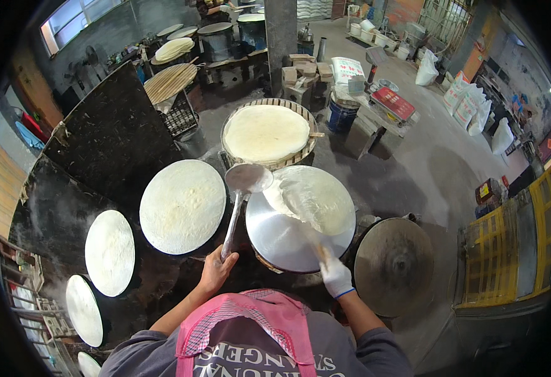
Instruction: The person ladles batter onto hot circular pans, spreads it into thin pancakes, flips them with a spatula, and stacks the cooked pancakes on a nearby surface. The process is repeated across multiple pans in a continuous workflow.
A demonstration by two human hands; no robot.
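Note:
My bare left hand [217, 271] grips the handle of a metal ladle [249, 177]. The ladle's bowl hangs over the far left rim of a round metal griddle [275, 238]. In a white glove, my right hand [335, 275] holds a wooden-handled spreading tool [320, 249], whose far end is motion-blurred. Pale wet batter [325, 202] covers the far and right part of that griddle, while shiny bare metal shows at the near left. Left of the ladle, another griddle carries a full round pancake [182, 206].
More pancake-covered griddles [109, 253] curve away on my left. Straight ahead, a pile of flatbreads [267, 133] rests on a slatted round rack [310, 153]. A dark round plate [394, 267] stands at my right. Farther off are a red scale [393, 102], bricks [306, 68] and a person's gloved hand [226, 8].

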